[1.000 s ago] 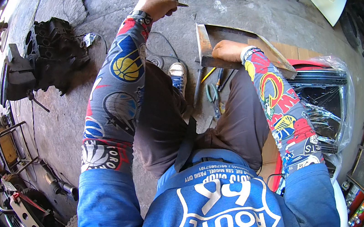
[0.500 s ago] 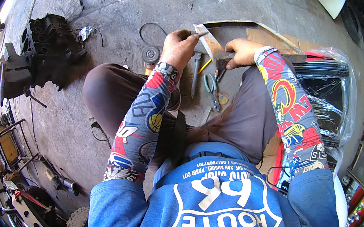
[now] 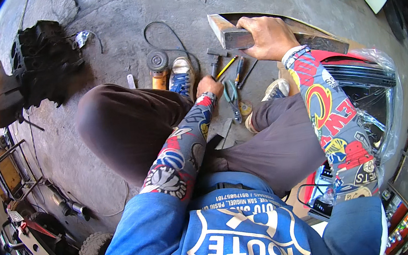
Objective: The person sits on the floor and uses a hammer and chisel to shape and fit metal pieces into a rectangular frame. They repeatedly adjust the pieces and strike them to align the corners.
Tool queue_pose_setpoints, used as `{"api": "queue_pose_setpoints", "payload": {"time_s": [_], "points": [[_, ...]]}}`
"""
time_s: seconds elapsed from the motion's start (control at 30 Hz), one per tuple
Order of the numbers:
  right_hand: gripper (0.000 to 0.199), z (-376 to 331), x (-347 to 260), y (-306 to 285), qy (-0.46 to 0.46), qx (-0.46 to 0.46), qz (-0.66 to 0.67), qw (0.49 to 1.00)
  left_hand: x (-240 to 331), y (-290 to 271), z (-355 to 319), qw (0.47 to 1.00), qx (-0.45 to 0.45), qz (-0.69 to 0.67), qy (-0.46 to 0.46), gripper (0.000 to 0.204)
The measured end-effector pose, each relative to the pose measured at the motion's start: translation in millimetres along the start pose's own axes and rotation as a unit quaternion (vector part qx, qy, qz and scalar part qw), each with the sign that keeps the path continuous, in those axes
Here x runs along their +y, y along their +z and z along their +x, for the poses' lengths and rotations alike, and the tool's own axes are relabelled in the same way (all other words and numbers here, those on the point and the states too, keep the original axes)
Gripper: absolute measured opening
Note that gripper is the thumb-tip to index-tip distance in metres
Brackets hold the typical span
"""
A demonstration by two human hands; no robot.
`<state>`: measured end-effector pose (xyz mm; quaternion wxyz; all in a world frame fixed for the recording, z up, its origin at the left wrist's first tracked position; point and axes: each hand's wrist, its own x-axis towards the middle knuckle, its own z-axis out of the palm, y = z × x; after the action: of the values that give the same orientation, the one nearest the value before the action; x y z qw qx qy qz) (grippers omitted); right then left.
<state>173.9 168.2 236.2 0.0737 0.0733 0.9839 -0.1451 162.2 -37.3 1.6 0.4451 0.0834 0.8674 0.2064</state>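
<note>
1. Where the right forearm reaches forward, a metal frame (image 3: 324,42), the largest of the handled things, lies ahead of the person and to the right, over the concrete floor (image 3: 116,51). Its short left side is a flat, pale grey strip with brownish, rusty patches; it meets the long near side at a sharp corner. That near side is a dark, worn bar, scuffed with dull grey and brown, and it runs to the right beyond the hand. Behind it a thin, pale edge curves away along the far side. Whether the frame touches the floor cannot be told.

2. Smaller is an angle grinder (image 3: 159,79) with a yellow body and a dark round disc, just beside the left sneaker (image 3: 182,76).

3. Next comes a hammer (image 3: 215,64), its dull dark head pointing away from the person and its dark handle running back between the feet.

4. The right hand (image 3: 268,38) is closed around the frame's near bar, close to the corner, with its thumb on the upper edge.

5. The left hand (image 3: 210,86) is curled into a fist around the lower end of the hammer's handle.

6. Pliers (image 3: 232,100) with teal grips lie near that fist.

7. Slimmest is a yellow stick (image 3: 226,67), just right of the hammer.
</note>
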Motion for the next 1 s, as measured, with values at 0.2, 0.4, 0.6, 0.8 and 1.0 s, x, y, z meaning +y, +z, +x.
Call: {"api": "queue_pose_setpoints", "payload": {"time_s": [0.2, 0.4, 0.6, 0.8, 1.0], "points": [[0.042, 19, 8, -9, 0.039, 0.075, -0.037, 0.996, 3, 67, -9, 0.998, 0.014, 0.067, 0.004, 0.028], [0.042, 32, 13, -14, 0.054, 0.036, 0.002, 0.998, 46, 102, 20, 0.984, -0.016, 0.083, 0.156, 0.022], [0.041, 35, 17, -13, 0.023, 0.058, 0.052, 0.997, 91, 124, 65, 0.973, -0.067, 0.137, 0.174, 0.026], [0.042, 37, 16, -17, 0.033, 0.043, 0.071, 0.996, 101, 127, 74, 0.972, -0.083, 0.14, 0.17, 0.028], [0.045, 26, 10, -9, 0.028, 0.051, 0.047, 0.997, 99, 100, 64, 0.983, -0.059, 0.06, 0.165, 0.03]]}}
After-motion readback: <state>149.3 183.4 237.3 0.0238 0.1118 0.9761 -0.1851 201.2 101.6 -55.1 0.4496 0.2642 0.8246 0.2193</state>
